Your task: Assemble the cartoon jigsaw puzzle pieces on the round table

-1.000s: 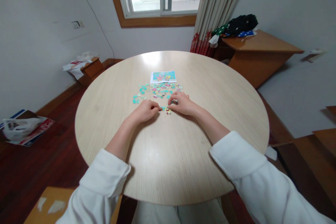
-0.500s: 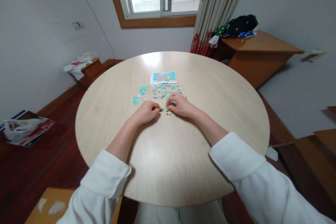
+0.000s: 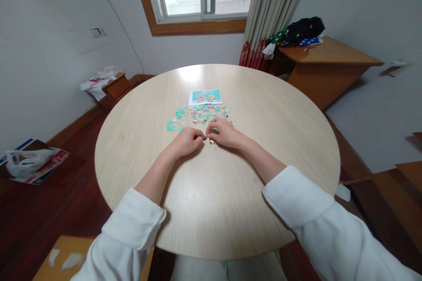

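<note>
My left hand [image 3: 190, 141] is closed, its thumb and forefinger pinched at the left edge of a small cluster of joined jigsaw puzzle pieces [image 3: 211, 141]. From the other side my right hand [image 3: 223, 131] pinches at the top of the same cluster, fingertips nearly touching those of the left. The fingers cover part of the cluster, which is yellow and pink where it shows. Just beyond the hands lie many loose jigsaw pieces [image 3: 180, 113], mostly turquoise, some pale or pink. Behind them is a printed reference picture [image 3: 206, 96] with cartoon figures on turquoise.
Everything rests on a round pale wooden table [image 3: 211, 202]. A wooden desk [image 3: 332, 52] with dark spotted cloth [image 3: 305, 30] stands at the far right. At the left, a plastic bag [image 3: 28, 162] lies on a flat printed box near the floor.
Both hands have drawn closer together over the cluster. My right hand has shifted slightly left, uncovering some loose pieces to its right.
</note>
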The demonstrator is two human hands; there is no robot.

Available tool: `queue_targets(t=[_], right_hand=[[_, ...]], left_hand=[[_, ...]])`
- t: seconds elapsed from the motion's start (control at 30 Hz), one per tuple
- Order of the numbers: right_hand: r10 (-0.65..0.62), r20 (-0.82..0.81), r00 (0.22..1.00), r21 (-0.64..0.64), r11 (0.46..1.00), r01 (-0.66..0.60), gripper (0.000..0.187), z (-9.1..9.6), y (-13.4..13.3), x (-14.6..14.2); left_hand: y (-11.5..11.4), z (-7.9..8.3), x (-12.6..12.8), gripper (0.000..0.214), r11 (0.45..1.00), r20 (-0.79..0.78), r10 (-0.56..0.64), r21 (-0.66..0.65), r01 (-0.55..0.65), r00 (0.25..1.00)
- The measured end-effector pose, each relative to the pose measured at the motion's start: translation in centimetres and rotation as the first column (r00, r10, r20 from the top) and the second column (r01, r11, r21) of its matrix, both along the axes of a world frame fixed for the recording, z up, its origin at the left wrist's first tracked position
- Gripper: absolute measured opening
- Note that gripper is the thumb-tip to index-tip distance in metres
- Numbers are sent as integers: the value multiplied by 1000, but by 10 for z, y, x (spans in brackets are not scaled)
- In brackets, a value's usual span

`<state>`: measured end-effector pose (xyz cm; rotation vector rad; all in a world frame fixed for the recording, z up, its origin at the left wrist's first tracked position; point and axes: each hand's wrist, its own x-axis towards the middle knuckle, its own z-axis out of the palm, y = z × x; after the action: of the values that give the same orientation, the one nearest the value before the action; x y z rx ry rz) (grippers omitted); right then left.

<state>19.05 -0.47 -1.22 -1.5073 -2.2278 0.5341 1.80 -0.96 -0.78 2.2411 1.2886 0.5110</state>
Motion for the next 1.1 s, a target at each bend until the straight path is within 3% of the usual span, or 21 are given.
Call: queue_targets(t=[0.63,0.8,0.93,1.1], right_hand=[[8,4,1000,16,1000,-8,9,-3,3,0],[4,9,1000,8,1000,-4,11,-2,1,-1],[-1,-15,1000,16,1000,1,11,-2,1,0],[36,-32,999,15,999,-35,10,-2,2,1]], left_hand=[[1,-3,1,27,999,9,-37,37,37,999],[0,-1,1,27,999,47,-2,53,0,999],[3,-1,-2,26,979,162,147,115,-167,976],[15,-1,-14,15,875,365,392,136,-465,844]])
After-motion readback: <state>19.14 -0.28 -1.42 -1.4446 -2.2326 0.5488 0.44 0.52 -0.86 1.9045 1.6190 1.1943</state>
